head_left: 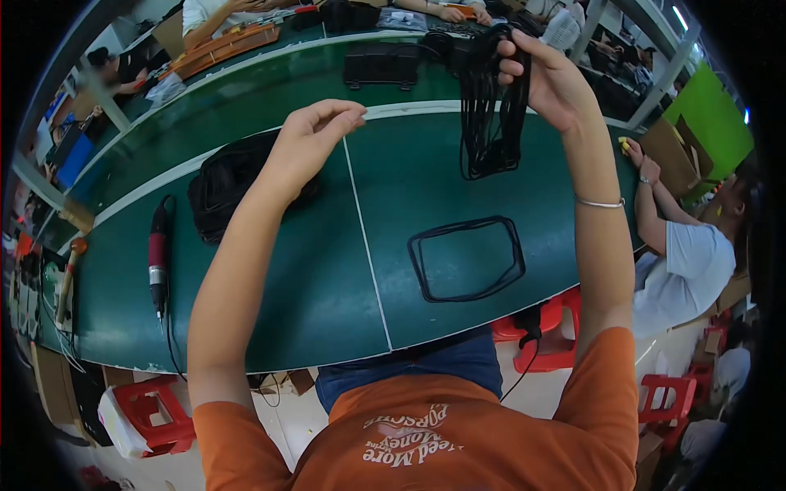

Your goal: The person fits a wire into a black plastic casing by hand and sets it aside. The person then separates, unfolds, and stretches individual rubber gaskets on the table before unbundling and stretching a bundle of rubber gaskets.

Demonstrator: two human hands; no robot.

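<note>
My right hand (pixel 547 80) is raised over the far right part of the green table, its fingers closed around a hanging bundle of thin black rubber loops (pixel 514 106). The loops dangle in long strands down to just above the tabletop. Below them, some flat black loops (pixel 417 266) lie on the table as a rounded rectangle. My left hand (pixel 315 135) is lifted left of the table's white centre line, thumb and fingertips pinched together, with nothing visible in them. Under my left forearm sits a black pile (pixel 233 192), partly hidden by the arm.
A maroon electric screwdriver (pixel 157 254) with a cord lies at the left. Beyond the white ledge stands a black case (pixel 381 69). Co-workers sit across the table, and another person (pixel 688 254) is at the right. Red stools (pixel 553 335) stand below the edge.
</note>
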